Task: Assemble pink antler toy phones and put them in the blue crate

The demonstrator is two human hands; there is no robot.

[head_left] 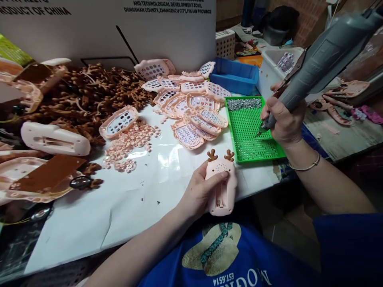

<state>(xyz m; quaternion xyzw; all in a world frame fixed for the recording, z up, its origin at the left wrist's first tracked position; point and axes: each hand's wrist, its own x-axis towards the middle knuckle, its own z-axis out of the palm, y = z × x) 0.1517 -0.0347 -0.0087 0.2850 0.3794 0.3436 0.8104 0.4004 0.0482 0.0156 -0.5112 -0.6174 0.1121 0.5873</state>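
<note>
Near the table's front edge my left hand [201, 187] grips a pink toy phone casing [229, 193] with two brown antlers on top. Its back faces up, showing speaker holes and an uncovered battery slot, and my thumb lies across it. My right hand [285, 119] is wrapped round a grey electric screwdriver [317, 59]. The tip of its bit points down over a green perforated tray [251, 157]. Small silver screws [243, 104] lie heaped along the tray's far end.
Pink shell halves with button grids [191, 105] are piled at the centre back. Brown antler pieces [104, 87] and small pink parts [128, 149] lie left. A blue bin [236, 77] and a white bin [269, 71] stand behind the tray. Shells with brown circuit boards [48, 175] lie far left.
</note>
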